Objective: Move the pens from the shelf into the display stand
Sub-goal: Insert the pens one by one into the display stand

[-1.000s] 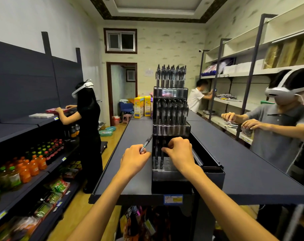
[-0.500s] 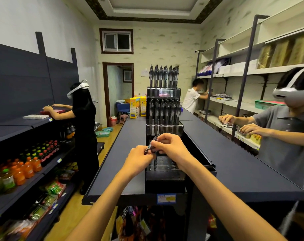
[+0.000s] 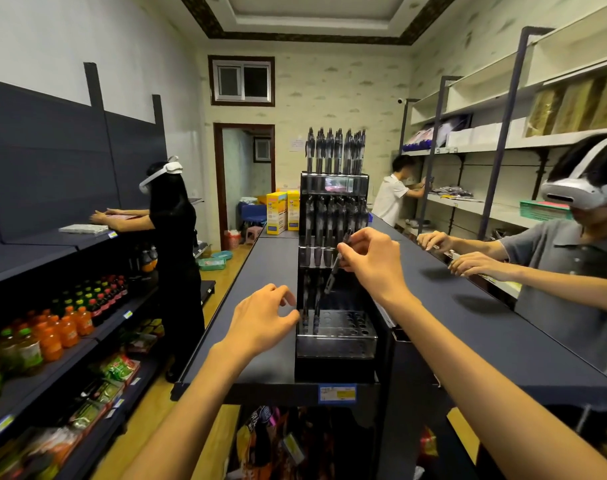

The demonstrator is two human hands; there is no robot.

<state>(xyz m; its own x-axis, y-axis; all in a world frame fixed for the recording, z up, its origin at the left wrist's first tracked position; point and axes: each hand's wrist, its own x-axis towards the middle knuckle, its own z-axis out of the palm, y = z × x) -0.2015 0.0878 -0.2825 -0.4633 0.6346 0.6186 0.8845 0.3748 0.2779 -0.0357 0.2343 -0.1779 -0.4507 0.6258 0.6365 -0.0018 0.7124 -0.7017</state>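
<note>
Two hands: yours, both over the display stand (image 3: pixel 335 336).
Right hand (image 3: pixel 373 259): pinches a tilted pen (image 3: pixel 333 271) above the lowest tier.
Left hand (image 3: pixel 262 322): fingers loose, holding nothing, beside the stand.

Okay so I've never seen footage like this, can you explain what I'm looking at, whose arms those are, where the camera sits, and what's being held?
This is one picture from a wide-angle camera worn on a person's head, looking forward and down, so the two bare arms reaching in from the bottom are the wearer's own. No robot is involved.

In front stands a black tiered pen display stand on a long dark grey shelf top. Its upper tiers are packed with upright pens; the lowest tier is a tray of round holes, mostly empty, with a couple of pens at its left.

The right hand pinches a slim dark pen, tilted, tip down over that lowest tier. The left hand holds nothing, its fingers loosely curled beside the stand's left edge.

Others nearby, two wearing white headsets, work at side shelves.
</note>
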